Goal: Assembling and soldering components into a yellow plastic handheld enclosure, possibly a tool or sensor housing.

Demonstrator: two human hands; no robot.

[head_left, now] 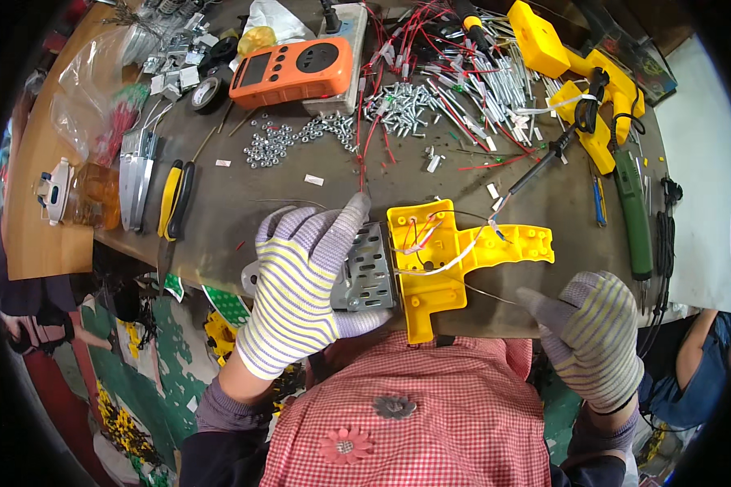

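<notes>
Both my hands wear striped knit gloves. My left hand (300, 272) grips a slotted grey metal shroud (371, 268), fingers over its top and thumb at the near edge. Against the shroud's right side lies an open yellow plastic housing half (430, 304), its handle pointing right. Red and white wires (455, 261) run inside it, and a black cord (536, 174) leads off to the upper right. My right hand (589, 333) is right of the housing, fingertips together at the end of a thin wire (487, 293). The exact pinch is small and partly hidden.
Beyond lie loose nuts (272, 144), screws (402, 109), red wires (394, 40) and an orange multimeter (296, 71). Yellow-black pliers (175, 199) lie left; a green-handled tool (632, 215) and yellow housings (536, 39) lie right. Other people are at both sides.
</notes>
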